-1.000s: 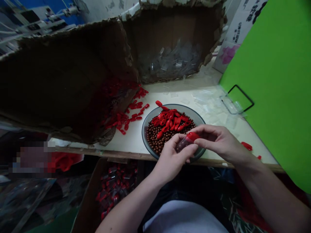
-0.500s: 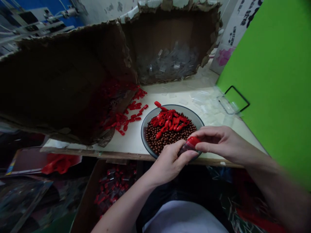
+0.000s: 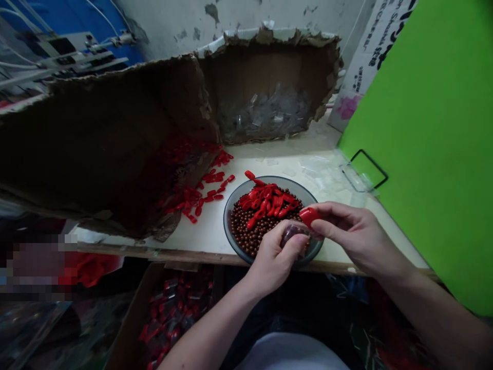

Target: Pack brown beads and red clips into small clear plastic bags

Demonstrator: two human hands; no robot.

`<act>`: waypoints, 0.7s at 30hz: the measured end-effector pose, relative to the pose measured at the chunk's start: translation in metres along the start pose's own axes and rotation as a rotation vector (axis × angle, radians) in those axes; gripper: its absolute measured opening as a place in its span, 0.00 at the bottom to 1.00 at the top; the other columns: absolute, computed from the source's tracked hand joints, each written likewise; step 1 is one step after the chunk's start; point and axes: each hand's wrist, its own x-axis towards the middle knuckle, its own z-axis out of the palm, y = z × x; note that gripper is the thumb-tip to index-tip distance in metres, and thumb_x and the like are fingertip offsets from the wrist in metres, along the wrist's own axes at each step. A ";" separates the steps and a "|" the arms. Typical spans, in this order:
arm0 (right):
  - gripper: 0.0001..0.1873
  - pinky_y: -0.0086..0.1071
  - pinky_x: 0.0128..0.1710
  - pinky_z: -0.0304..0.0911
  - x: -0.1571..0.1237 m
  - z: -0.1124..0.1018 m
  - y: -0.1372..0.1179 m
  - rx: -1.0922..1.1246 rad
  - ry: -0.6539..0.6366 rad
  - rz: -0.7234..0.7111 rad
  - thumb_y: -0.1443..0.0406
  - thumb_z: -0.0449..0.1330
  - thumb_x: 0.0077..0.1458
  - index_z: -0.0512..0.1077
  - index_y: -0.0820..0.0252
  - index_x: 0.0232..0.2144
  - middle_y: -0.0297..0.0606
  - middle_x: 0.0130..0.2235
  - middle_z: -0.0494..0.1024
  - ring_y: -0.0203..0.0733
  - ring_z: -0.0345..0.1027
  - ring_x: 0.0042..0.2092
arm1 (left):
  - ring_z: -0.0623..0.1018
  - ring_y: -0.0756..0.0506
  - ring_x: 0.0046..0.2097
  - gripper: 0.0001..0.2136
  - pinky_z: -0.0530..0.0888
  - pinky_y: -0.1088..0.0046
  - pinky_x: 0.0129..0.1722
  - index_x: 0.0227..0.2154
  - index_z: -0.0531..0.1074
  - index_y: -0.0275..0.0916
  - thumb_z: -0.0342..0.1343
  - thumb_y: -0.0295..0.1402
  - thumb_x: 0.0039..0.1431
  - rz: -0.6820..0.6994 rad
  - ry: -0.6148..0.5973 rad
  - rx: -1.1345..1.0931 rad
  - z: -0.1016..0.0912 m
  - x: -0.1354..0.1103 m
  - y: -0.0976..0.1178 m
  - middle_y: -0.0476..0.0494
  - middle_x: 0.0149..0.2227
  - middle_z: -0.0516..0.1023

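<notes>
A: How does the left hand (image 3: 274, 257) stand, low in the middle of the frame?

B: Its thumb and fingers are wrapped around a clear container (image 3: 291, 234) with dark contents, over the near side of the bowl (image 3: 308, 195).

A: And the right hand (image 3: 360, 234)?

B: Just to the right, thumb and fingertips pinched on a red cap (image 3: 308, 216). The cap is tilted, right by the container's upper right end; whether the two touch, I cannot tell.

A: What does the bowl hold?

B: Brown beads (image 3: 245, 237), with a heap of red caps (image 3: 267, 201) on top. It stands on the white tabletop (image 3: 206, 231), near the centre of the frame.

A: And around it?

B: Loose red pieces (image 3: 215, 177) lie left of the bowl, at the mouth of a dark cardboard box (image 3: 96, 149). Clear pieces (image 3: 277, 109) are piled in a second box (image 3: 265, 61), upper middle. At lower left, red-capped containers (image 3: 173, 306) fill a lower box (image 3: 130, 313). A green panel (image 3: 431, 128) takes up the right side.
</notes>
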 end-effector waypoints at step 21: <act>0.18 0.43 0.40 0.68 -0.062 -0.198 0.118 -1.255 0.251 0.388 0.62 0.52 0.53 0.80 0.62 0.38 0.49 0.41 0.82 0.56 0.76 0.41 | 0.75 0.51 0.33 0.15 0.70 0.77 0.37 0.46 0.74 0.39 0.56 0.39 0.58 -0.025 0.250 0.110 -0.040 -0.004 -0.024 0.47 0.33 0.78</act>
